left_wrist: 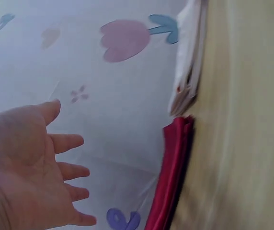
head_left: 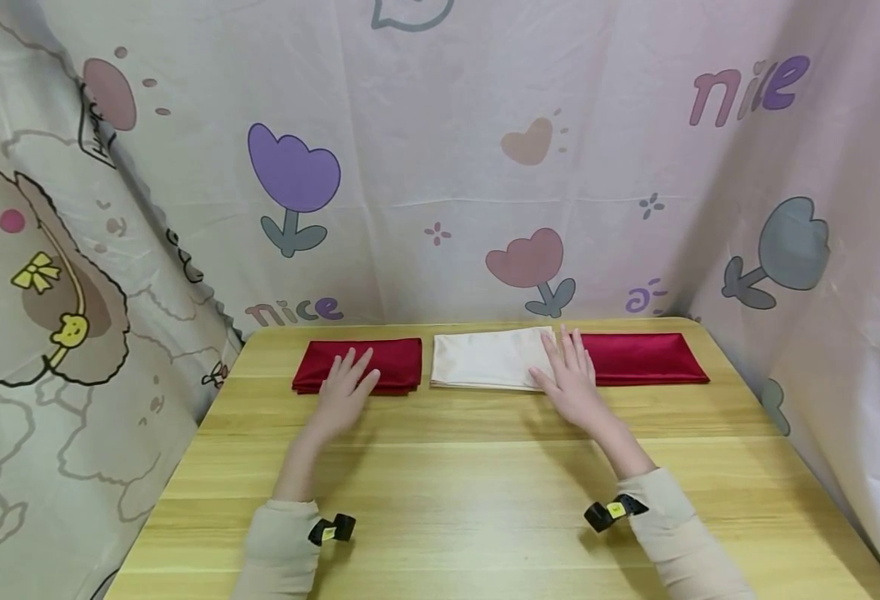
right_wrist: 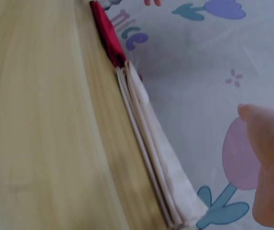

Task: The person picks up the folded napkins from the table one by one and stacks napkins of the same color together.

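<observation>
Three folded satin cloths lie in a row along the table's far edge: a red cloth (head_left: 395, 358) at left, a cream-white cloth (head_left: 485, 360) in the middle and another red cloth (head_left: 650, 360) at right. With fingers spread, my left hand (head_left: 344, 396) hovers over the left red cloth; the left wrist view shows a gap between that hand (left_wrist: 27, 167) and the cloth (left_wrist: 168, 177). My right hand (head_left: 573, 390), fingers straight, is above where the white and right red cloths meet. In the right wrist view the hand (right_wrist: 273, 163) is apart from the white cloth (right_wrist: 161, 158). Neither hand holds anything.
The wooden table (head_left: 440, 483) stretches toward me. A printed curtain (head_left: 410, 167) hangs right behind its far edge and along both sides. Small black wrist cameras sit on the left sleeve (head_left: 282, 533) and the right sleeve (head_left: 680, 533).
</observation>
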{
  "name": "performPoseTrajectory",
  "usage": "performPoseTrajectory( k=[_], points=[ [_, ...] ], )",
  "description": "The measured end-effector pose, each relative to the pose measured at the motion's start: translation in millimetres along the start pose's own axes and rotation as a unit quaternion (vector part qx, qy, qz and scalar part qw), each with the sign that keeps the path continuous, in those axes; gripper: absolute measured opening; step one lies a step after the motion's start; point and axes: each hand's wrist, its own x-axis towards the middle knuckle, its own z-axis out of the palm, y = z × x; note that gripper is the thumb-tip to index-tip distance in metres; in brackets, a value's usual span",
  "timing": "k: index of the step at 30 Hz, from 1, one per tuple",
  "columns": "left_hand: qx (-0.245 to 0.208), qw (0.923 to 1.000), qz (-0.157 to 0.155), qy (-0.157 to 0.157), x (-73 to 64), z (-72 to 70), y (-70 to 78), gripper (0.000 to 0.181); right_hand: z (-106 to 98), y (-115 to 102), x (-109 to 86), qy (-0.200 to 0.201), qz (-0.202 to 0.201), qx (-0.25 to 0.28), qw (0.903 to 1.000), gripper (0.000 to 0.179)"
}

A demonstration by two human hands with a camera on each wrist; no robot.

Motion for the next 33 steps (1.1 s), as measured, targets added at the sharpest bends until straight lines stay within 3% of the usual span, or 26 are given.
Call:
performPoseTrajectory(
  k=[4, 7, 11, 15, 23, 25, 30, 33],
  points=[
    [-0.075, 0.9972, 0.000, -0.001, -6.5, -16.3, -6.9, 0.062, 2.1, -10.2, 1.6, -0.006, 0.001, 0.040, 0.9992, 0.068],
    [-0.137, 0.9905, -0.004, -0.008, -12.0, -27.0, -12.1, 0.065, 5.1, -18.0, 2.7, -0.005, -0.007, 0.061, 0.9981, 0.067],
    [-0.226, 0.9737, -0.022, -0.020, -20.4, -38.8, -20.4, 0.064, 10.5, -29.4, 4.1, -0.009, -0.016, 0.090, 0.9958, 0.065],
    [-0.277, 0.9601, -0.035, -0.018, -27.6, -48.7, -28.6, 0.065, 14.9, -41.2, 6.8, -0.029, -0.019, 0.142, 0.9893, 0.065],
    [-0.298, 0.9542, -0.026, 0.010, -34.1, -61.3, -53.9, 0.071, 22.2, -62.8, 15.9, -0.095, -0.004, 0.277, 0.9560, 0.065],
    [-0.321, 0.9468, -0.024, 0.013, -35.1, -63.5, -59.2, 0.072, 24.8, -68.4, 18.3, -0.110, -0.001, 0.300, 0.9474, 0.064],
    [-0.395, 0.9179, -0.036, 0.011, -37.2, -68.2, -70.5, 0.075, 29.4, -87.0, 21.9, -0.146, 0.026, 0.331, 0.9318, 0.063],
    [-0.418, 0.9072, -0.047, 0.014, -38.0, -71.9, -75.8, 0.077, 39.2, -93.5, 24.7, -0.148, 0.039, 0.352, 0.9234, 0.063]
  ],
)
